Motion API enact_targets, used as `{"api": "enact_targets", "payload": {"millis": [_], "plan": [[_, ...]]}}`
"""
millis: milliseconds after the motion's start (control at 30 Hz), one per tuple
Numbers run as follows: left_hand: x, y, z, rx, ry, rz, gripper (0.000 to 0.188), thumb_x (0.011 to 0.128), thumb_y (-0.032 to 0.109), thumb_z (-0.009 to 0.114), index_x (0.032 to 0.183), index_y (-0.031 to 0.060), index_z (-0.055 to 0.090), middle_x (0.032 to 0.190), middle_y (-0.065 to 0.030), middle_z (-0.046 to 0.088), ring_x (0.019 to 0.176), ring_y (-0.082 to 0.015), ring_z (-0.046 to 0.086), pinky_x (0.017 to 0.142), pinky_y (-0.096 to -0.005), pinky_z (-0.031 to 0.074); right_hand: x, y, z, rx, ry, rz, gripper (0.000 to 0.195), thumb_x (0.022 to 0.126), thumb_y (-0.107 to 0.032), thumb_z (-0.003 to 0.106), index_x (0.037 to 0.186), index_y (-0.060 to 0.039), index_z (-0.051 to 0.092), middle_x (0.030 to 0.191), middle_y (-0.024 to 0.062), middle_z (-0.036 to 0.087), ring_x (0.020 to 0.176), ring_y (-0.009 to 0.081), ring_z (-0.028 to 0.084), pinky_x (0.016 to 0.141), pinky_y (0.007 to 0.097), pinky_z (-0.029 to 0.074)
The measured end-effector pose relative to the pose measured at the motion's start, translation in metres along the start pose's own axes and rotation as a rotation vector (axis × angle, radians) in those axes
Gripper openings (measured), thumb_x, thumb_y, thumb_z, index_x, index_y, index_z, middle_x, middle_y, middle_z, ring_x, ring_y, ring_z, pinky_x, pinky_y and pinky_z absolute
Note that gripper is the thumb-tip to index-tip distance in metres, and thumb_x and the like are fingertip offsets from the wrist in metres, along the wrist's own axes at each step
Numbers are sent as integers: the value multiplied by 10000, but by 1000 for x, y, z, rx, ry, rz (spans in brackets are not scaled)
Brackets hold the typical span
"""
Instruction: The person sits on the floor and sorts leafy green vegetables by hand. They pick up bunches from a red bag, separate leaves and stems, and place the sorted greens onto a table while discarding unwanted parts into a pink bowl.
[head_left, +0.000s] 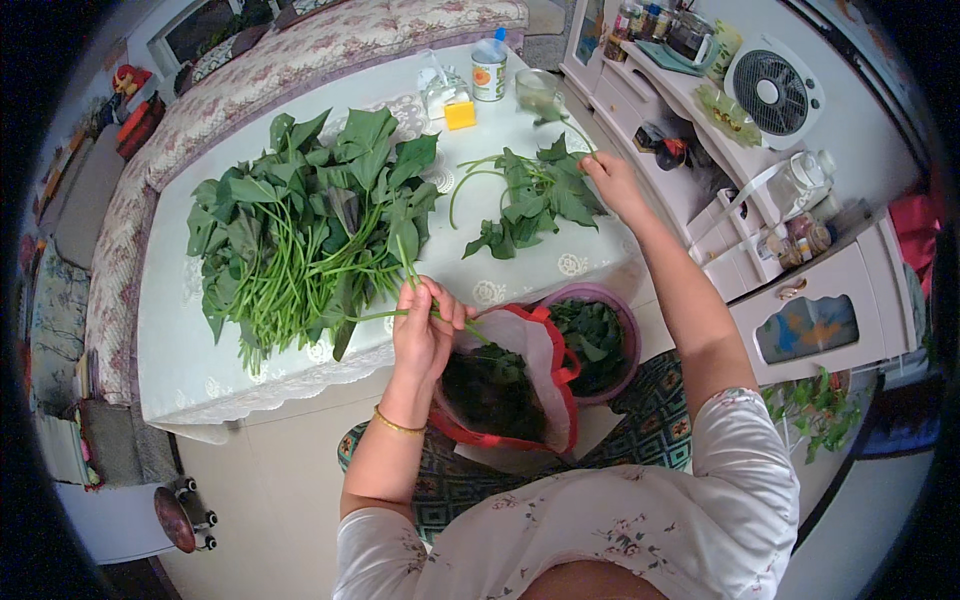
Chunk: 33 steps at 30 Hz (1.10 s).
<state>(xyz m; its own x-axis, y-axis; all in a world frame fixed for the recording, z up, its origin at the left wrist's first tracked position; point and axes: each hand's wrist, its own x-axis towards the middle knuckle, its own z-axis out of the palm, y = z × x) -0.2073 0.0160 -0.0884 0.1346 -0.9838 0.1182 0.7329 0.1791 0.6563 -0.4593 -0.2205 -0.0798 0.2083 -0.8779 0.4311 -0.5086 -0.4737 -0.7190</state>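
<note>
My left hand (426, 322) grips a few green leaf stems above the near edge of the table. Out at the right side, my right hand (613, 184) pinches one curved stem (579, 133), whose leaf end lies close to a glass mug. Below that hand rests a small pile of leafy greens (541, 191). A large heap of leafy greens (300, 225) with long stems covers the table's left part. Under my left hand, a red-rimmed bag (566, 360) holds dark leaves (495, 390). Beside it stands a purple basin (636, 337), also with leaves inside.
On the white tablecloth (180, 352) stand a can (489, 79), a glass mug (538, 94), a yellow block (460, 116) and a clear plastic bag (442, 86). A sofa (315, 60) runs behind the table. A cabinet (817, 330) with a fan (772, 90) is at right.
</note>
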Motion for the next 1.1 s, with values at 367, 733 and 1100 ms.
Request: {"api": "enact_targets", "payload": {"millis": [367, 733, 1100], "plan": [[2, -12, -11, -86, 93, -92, 230, 872, 252, 505, 980, 51, 533, 543, 20, 342, 540, -95, 365, 525, -253, 329, -93, -94, 44, 34, -161, -278, 135, 791, -202, 568, 764, -73, 596, 683, 77, 549, 614, 186, 538, 531, 317, 417], [1, -8, -16, -99, 66, -46, 219, 857, 270, 526, 924, 62, 535, 761, -43, 542, 565, -108, 401, 488, -245, 342, -134, -156, 68, -408, -276, -554, 132, 717, -221, 599, 795, -126, 548, 628, 48, 486, 561, 224, 553, 473, 344, 441], [-1, 6, -15, -81, -1, -27, 213, 889, 247, 472, 889, 43, 532, 629, -29, 457, 531, -111, 372, 495, -250, 320, -118, -159, 40, -424, -427, -692, 174, 725, -116, 504, 894, -106, 545, 684, 66, 507, 619, 244, 558, 526, 355, 468]]}}
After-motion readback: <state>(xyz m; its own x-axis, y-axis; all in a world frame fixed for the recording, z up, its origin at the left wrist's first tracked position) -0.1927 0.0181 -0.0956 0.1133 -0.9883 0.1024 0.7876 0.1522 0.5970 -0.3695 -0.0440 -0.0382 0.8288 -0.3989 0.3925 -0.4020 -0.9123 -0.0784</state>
